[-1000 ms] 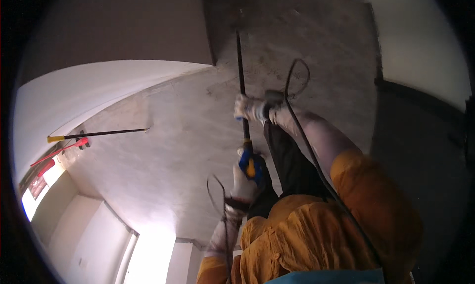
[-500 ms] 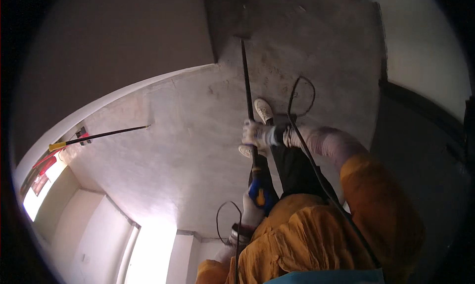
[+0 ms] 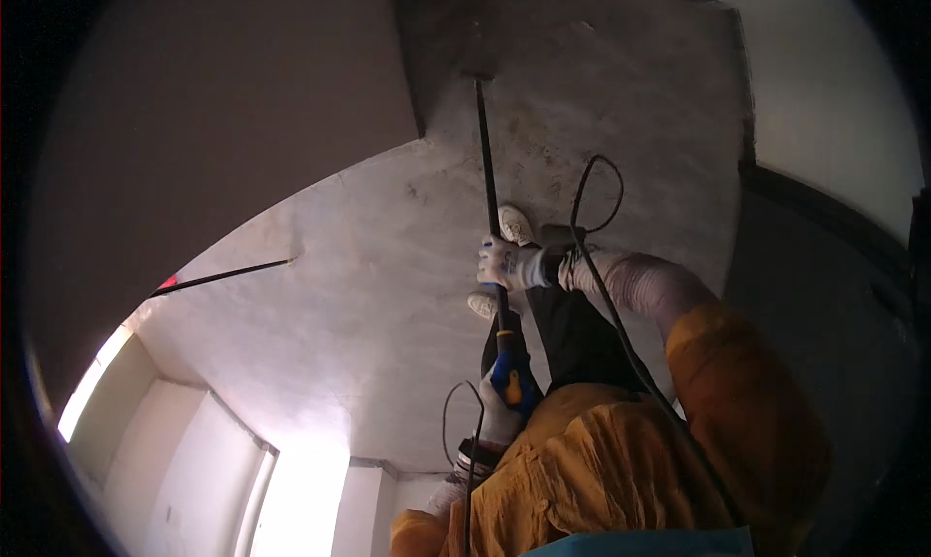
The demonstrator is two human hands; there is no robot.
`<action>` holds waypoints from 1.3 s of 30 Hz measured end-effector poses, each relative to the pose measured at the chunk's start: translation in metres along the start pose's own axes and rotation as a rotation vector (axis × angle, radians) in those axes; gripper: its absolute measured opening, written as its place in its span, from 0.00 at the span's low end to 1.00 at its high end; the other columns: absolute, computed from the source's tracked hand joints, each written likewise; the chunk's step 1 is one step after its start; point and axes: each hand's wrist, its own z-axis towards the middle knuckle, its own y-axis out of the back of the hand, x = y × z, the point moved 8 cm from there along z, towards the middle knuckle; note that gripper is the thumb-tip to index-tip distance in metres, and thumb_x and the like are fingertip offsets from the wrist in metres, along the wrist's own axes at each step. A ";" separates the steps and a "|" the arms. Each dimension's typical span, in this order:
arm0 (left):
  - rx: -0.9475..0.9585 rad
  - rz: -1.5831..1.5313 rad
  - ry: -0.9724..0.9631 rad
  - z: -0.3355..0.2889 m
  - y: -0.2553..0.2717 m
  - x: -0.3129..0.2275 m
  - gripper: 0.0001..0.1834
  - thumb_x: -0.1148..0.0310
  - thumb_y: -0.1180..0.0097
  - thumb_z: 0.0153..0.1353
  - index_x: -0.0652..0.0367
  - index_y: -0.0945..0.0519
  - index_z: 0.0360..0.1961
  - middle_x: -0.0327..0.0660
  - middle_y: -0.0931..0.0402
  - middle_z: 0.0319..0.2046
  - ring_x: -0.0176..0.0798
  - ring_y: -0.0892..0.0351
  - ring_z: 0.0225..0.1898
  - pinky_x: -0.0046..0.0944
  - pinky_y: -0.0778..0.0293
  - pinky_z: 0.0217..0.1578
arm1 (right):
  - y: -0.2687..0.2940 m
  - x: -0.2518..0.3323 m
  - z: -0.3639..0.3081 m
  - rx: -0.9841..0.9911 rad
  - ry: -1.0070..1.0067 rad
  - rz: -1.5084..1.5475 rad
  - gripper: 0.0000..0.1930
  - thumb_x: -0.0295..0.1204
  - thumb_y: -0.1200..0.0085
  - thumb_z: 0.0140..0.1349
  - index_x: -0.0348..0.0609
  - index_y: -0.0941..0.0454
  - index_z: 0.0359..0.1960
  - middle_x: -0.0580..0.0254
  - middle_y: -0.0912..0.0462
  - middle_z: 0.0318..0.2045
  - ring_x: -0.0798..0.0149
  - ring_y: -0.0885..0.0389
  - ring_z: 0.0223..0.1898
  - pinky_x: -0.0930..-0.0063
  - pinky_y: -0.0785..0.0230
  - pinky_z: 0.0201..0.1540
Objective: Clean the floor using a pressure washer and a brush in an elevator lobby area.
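A long-handled scraper with a dark pole reaches from my waist to the floor ahead, where its narrow flat head meets the concrete. My right hand, in a white glove with blue parts, is closed around the middle of the pole. My left hand, gloved too, grips the blue and yellow handle end close to my belly. The left fingers are partly hidden behind that handle. My light shoes stand beside the pole.
Another long dark pole lies on the floor at left, its end hidden by a dark wall. Brownish patches mark the grey floor. Black cords loop by both my arms. A pale panel stands at right.
The view has shifted slightly, and the dark wall now covers the yellow grip of the pole at left. Both hands keep their hold on the scraper, whose head has barely moved.
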 end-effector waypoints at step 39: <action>0.257 0.335 -0.074 -0.140 0.157 0.099 0.11 0.82 0.49 0.55 0.65 0.27 0.41 0.30 0.32 0.30 0.23 0.35 0.33 0.23 0.34 0.34 | -0.132 0.214 0.012 0.065 -0.061 -0.004 0.03 0.37 0.46 0.43 0.60 0.27 0.20 0.72 0.24 0.22 0.65 0.25 0.33 0.66 0.40 0.41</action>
